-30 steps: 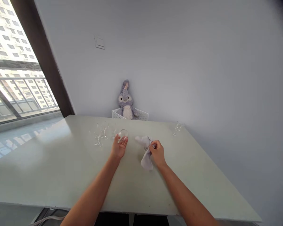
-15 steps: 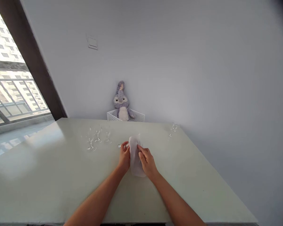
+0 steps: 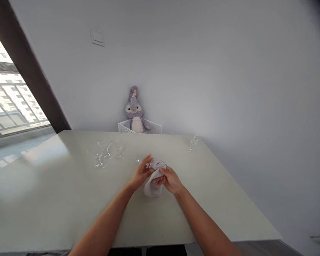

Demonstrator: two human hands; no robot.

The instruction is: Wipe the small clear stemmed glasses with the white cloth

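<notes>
The left hand [image 3: 140, 175] pinches the glass [image 3: 149, 165] near its stem; beside this grip, the right hand [image 3: 172, 180] pinches soft cloth [image 3: 153, 189] at the bowl. Glass seems light, stiff, slippery, fragile: better held gently there, by the stem.

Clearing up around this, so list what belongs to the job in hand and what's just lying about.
Job:
- cloth
- held glass
- probably the left glasses and right glass

Seemingly just lying about:
- toy
- basket
</notes>
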